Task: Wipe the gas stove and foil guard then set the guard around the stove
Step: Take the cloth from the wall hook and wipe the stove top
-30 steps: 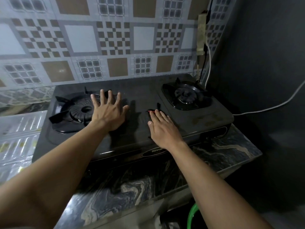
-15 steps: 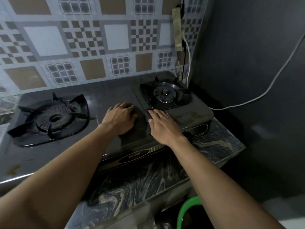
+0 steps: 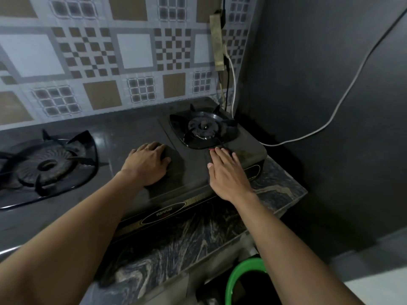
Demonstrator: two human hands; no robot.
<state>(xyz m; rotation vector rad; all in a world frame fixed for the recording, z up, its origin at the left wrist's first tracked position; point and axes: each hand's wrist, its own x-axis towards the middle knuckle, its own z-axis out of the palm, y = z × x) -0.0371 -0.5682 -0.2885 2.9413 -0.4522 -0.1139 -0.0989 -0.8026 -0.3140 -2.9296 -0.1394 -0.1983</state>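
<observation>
The black two-burner gas stove [image 3: 136, 133] sits on a marble counter [image 3: 277, 190] against a patterned tile wall. My left hand [image 3: 146, 162] rests palm-down on the stove top between the burners, holding nothing. My right hand [image 3: 226, 175] lies flat on a dark cloth with a red edge [image 3: 211, 149], pressing it onto the stove's front right corner, just in front of the right burner [image 3: 203, 128]. Most of the cloth is hidden under my fingers. The left burner [image 3: 47, 165] is at the far left. The foil guard is out of view.
A white cable [image 3: 308, 133] runs from behind the stove along the dark right wall. A power strip [image 3: 217, 40] hangs on the tiles above the right burner. A green bucket [image 3: 233, 280] stands on the floor below the counter edge.
My left hand moved from beside the left burner to the stove's middle. My right hand slid the cloth rightward, up to the right burner. The view swung right and the foil guard left it.
</observation>
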